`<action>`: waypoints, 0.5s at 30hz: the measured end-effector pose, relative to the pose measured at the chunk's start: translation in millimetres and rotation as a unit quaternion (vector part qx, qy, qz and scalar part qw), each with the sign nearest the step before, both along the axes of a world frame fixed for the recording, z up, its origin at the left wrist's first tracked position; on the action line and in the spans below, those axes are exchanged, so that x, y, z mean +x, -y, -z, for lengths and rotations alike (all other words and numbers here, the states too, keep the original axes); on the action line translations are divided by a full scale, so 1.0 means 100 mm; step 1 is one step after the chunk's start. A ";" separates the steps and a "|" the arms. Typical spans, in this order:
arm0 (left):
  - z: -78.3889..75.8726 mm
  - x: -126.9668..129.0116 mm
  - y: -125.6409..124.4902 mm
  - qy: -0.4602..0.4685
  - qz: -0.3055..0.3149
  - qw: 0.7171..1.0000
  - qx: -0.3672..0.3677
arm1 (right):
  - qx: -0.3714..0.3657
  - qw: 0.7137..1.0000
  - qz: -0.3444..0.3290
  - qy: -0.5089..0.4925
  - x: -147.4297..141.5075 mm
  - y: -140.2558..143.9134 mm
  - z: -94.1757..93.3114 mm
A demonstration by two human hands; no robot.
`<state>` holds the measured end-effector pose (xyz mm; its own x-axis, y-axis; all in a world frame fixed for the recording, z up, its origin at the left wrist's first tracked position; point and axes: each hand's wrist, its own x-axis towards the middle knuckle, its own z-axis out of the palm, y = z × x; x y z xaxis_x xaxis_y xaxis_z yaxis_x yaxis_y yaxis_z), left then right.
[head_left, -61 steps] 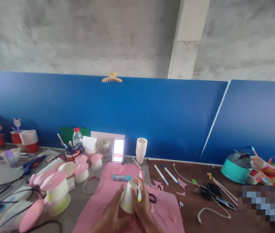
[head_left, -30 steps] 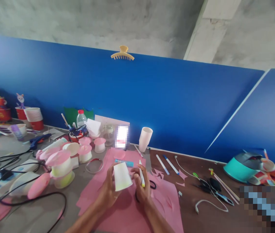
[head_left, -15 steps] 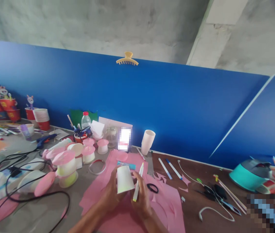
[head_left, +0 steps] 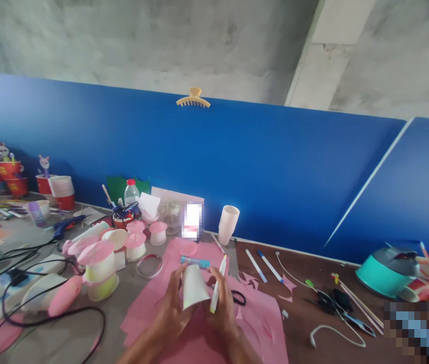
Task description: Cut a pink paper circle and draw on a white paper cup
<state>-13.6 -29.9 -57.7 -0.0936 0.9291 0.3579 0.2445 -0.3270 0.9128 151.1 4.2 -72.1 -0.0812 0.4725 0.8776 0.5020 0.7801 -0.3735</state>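
A white paper cup [head_left: 194,287] is in my left hand [head_left: 172,303], tilted with its wide end toward me. My left fingers wrap round its left side. In my right hand [head_left: 224,308] I hold a white marker [head_left: 219,284] with a yellowish end pointing down, just right of the cup; the right fingertips come close to the cup's side. Beneath both hands lie sheets of pink paper [head_left: 149,313]. Beyond the cup a blue glue stick [head_left: 195,261] rests on the paper, and a black hair tie [head_left: 239,298] sits right of my right hand.
Several white cups with pink paper discs [head_left: 98,255] stand at left, near a black cable [head_left: 98,313]. A stack of white cups [head_left: 228,225] stands by the blue partition [head_left: 275,172]. To the right are markers [head_left: 255,265], scissors [head_left: 360,323] and a teal container [head_left: 379,275].
The cup has tipped further, its wide end now lower and turned toward me. The marker stays in my right hand. The whole view has shifted slightly.
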 end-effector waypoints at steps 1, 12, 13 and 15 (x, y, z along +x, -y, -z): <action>0.03 0.00 -0.01 0.014 -0.010 1.000 0.008 | -0.005 1.000 -0.001 -0.003 -0.01 -0.02 -0.02; 0.16 -0.03 -0.12 -0.034 -0.053 0.997 0.044 | -0.034 0.999 -0.039 0.007 -0.05 0.07 -0.10; 0.18 -0.03 -0.14 -0.055 -0.063 0.994 0.064 | -0.031 0.999 -0.040 -0.012 -0.05 0.07 -0.10; 0.21 -0.03 -0.17 -0.104 -0.096 0.985 0.101 | -0.046 0.995 -0.063 -0.058 -0.05 0.08 -0.12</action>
